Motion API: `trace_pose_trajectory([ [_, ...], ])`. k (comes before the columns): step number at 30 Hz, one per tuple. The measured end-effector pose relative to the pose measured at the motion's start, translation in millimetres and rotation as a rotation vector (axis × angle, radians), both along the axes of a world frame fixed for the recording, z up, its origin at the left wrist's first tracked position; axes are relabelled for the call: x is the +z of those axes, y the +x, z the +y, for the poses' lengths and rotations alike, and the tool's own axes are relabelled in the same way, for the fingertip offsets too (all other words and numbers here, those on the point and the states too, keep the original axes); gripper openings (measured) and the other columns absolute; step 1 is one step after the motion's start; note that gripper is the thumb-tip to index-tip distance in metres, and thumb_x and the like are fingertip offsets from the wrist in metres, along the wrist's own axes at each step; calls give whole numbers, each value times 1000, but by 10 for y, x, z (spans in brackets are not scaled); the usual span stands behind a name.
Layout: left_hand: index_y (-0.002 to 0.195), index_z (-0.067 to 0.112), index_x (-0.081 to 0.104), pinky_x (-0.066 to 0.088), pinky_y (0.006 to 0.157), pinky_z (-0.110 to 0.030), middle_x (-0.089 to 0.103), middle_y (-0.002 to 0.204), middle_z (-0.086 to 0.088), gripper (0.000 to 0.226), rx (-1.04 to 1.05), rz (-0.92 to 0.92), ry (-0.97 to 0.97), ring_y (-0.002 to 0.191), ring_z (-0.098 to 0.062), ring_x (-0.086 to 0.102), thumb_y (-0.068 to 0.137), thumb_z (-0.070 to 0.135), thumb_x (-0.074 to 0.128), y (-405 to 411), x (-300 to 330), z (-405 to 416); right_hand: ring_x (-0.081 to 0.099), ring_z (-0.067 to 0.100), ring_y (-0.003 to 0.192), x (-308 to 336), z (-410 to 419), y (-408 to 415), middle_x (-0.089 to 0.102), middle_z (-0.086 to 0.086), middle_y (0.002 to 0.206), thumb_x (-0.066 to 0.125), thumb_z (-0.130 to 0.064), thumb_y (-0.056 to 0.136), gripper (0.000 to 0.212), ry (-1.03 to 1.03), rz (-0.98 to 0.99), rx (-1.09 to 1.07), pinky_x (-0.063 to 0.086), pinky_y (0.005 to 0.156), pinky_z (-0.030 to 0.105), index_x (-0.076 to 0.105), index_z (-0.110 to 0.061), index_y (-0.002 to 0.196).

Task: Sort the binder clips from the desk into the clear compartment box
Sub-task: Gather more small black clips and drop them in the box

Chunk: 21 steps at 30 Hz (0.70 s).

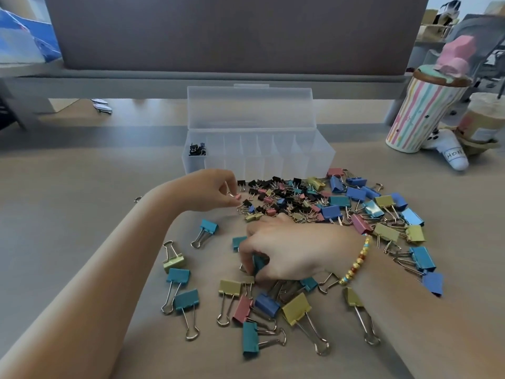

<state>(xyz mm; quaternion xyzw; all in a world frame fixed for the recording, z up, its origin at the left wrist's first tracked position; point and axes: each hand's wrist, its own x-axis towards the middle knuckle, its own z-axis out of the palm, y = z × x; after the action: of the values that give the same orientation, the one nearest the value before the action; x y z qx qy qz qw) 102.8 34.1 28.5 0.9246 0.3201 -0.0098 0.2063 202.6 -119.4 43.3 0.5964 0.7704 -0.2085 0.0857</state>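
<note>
1. I see my left hand on the desk, at the left edge of the pile of clips. Its fingertips pinch a tiny pink clip.
2. The tiny pink clip lies sideways. Its pink body points right, toward the pile, and its wire handles point left, into my fingers.
3. My right hand is nearer to me, in the middle of the spread. Its fingers curl around a big teal clip. I cannot tell which way that clip points, because my fingers hide most of it.
4. My two hands are apart, with small clips between them.
5. The clear box sits at the far side of the pile. Its long side runs left to right, and its lid stands open at the back.
6. A few small black clips sit in the box's far-left slot.
7. Small clips lie close to the box. Big blue, teal, gold and pink ones lie to the right and near me, pointing many ways.
8. A striped cup stands far right.
</note>
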Motion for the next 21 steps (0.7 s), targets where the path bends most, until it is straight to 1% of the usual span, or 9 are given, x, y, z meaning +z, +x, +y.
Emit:
trace_pose_trajectory([
  [4, 106, 20, 54, 35, 61, -15, 46, 79, 12, 28, 17, 8, 18, 70, -3, 43, 88, 41, 56, -5, 8, 9, 28, 9, 98, 34, -20, 11, 41, -6, 104, 62, -33, 86, 24, -11, 11, -5, 21, 86, 29, 54, -29, 109],
  [6, 107, 19, 54, 36, 62, -19, 46, 80, 11, 30, 25, 7, 25, 72, -6, 44, 88, 42, 56, -8, 17, 8, 29, 9, 97, 37, -24, 9, 37, -8, 99, 63, -33, 85, 30, -12, 32, 13, 20, 83, 27, 52, -31, 113],
  [9, 108, 18, 54, 36, 71, -23, 45, 80, 12, 29, 31, 10, 13, 79, -11, 46, 88, 40, 56, -5, 15, -10, 31, 11, 96, -3, -3, -20, 33, -12, 86, 64, -31, 85, 25, 14, 46, 50, 20, 81, 28, 54, -32, 108],
  [11, 107, 19, 53, 35, 74, -22, 45, 80, 12, 27, 30, 7, 8, 81, -12, 46, 89, 39, 56, 3, 6, -16, 31, 10, 95, -34, 16, -11, 32, -14, 83, 64, -31, 85, 21, 30, 67, 51, 20, 81, 29, 56, -31, 104],
  [14, 104, 21, 53, 36, 74, -22, 46, 81, 12, 25, 38, -5, 9, 81, -11, 47, 89, 40, 56, 7, -5, -8, 31, 9, 95, -69, 27, -17, 37, -14, 85, 64, -34, 85, 15, 40, 84, 47, 20, 81, 28, 52, -31, 93],
  [16, 101, 22, 54, 38, 72, -22, 48, 81, 12, 24, 48, -29, 3, 82, -12, 49, 88, 41, 57, 9, -6, 2, 36, 10, 98, -49, 13, -27, 43, -11, 93, 63, -38, 85, 17, 21, 95, 35, 24, 84, 28, 50, -30, 92],
  [18, 104, 20, 56, 41, 70, -23, 51, 84, 11, 26, 43, -47, -6, 83, -13, 51, 87, 39, 60, 35, 20, 14, 43, 11, 98, 53, 29, 47, 49, -8, 99, 61, -39, 87, 17, 15, 155, -36, 31, 87, 27, 55, -27, 97],
  [20, 113, 20, 55, 42, 74, -25, 52, 92, 7, 34, 19, -14, -40, 87, -13, 52, 85, 36, 64, 77, 69, 18, 50, 11, 91, 196, 111, 214, 53, -7, 96, 60, -39, 87, 18, 49, 258, -208, 40, 79, 26, 57, -25, 99],
  [21, 117, 21, 53, 43, 77, -25, 50, 97, 6, 40, 1, 21, -56, 90, -14, 52, 82, 35, 67, 104, 91, 14, 52, 10, 86, 241, 189, 327, 54, -8, 93, 60, -39, 87, 19, 89, 260, -286, 42, 74, 25, 57, -25, 99],
])
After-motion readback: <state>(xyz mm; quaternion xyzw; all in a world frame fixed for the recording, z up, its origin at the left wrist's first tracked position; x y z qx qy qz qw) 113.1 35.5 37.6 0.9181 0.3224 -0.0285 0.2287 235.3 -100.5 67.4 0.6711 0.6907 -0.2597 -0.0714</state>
